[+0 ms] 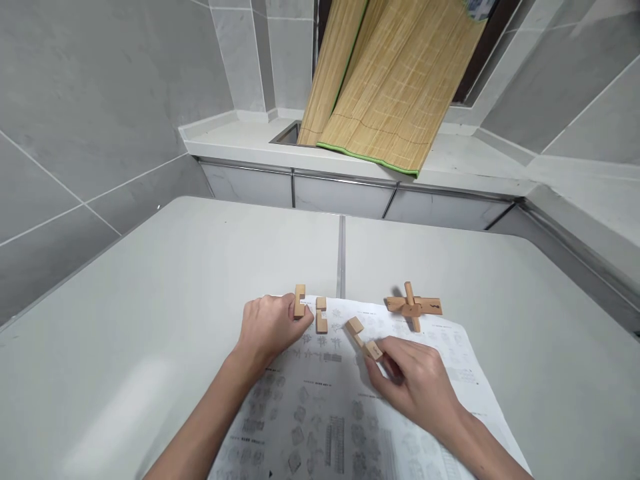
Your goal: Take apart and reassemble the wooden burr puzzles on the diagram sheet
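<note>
1. Blocks look separate to us so far, all three unjoined; only the wooden cross (413,309), at twelve o'clock from our right hand (407,375), is fitted together.
2. Our left hand (270,325) pinches the left block (299,303) at about two o'clock, its forearm slanting in from seven.
3. Our right grip pinches one end of the right block (359,340), at ten o'clock; that forearm enters from about five.
4. Middle block (319,317) lies loose on the printed sheet (325,387), between our hands.
</note>
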A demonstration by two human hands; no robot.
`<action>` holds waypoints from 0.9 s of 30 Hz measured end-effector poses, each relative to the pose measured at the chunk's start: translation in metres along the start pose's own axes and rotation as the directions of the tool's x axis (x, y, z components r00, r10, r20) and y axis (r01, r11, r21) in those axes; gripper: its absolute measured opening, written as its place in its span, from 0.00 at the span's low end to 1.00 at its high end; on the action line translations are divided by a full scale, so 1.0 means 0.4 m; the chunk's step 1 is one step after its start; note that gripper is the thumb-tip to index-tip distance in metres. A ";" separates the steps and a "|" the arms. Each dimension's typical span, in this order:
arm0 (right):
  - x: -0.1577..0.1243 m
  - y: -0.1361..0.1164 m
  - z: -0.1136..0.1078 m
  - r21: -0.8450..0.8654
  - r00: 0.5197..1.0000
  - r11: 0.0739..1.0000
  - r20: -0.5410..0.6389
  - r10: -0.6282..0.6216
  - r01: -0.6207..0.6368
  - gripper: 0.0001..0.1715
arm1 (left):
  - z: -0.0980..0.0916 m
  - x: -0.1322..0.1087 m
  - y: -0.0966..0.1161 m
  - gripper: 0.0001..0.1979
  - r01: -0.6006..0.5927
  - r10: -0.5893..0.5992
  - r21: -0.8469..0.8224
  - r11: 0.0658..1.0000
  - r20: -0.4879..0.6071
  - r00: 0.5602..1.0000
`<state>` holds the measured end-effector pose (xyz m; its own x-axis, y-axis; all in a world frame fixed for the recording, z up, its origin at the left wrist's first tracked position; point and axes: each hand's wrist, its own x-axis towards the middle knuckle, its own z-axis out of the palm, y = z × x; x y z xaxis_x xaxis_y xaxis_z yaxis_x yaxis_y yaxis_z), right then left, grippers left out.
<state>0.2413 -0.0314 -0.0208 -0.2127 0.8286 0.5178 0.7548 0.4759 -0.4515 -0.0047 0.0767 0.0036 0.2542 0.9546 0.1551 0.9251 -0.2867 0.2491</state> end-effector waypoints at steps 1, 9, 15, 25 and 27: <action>0.000 0.000 0.000 -0.011 1.000 1.000 -0.008 0.009 -0.009 0.19 | -0.004 0.001 0.000 0.21 -0.010 0.010 0.013 1.000 0.033 0.999; -0.003 0.010 0.006 -0.056 0.997 0.996 -0.001 0.076 -0.076 0.20 | -0.040 -0.003 -0.014 0.20 -0.204 0.208 -0.039 0.978 0.187 0.960; -0.007 0.010 0.012 -0.080 0.995 0.991 0.001 0.103 -0.102 0.21 | -0.056 -0.003 -0.017 0.11 -0.295 0.303 -0.134 0.946 0.049 0.952; -0.008 0.010 0.010 -0.075 0.993 0.993 0.078 0.092 -0.087 0.22 | -0.011 -0.003 -0.005 0.27 -0.453 0.492 -0.281 0.846 0.082 0.867; -0.009 0.010 0.009 -0.065 0.993 0.996 0.100 0.070 -0.064 0.22 | -0.006 -0.009 0.003 0.29 -0.477 0.528 -0.306 0.824 0.106 0.843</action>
<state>0.2428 -0.0312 -0.0271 -0.2198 0.8853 0.4097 0.8058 0.4015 -0.4354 -0.0053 0.0727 0.0057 0.7322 0.6618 0.1609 0.5542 -0.7163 0.4239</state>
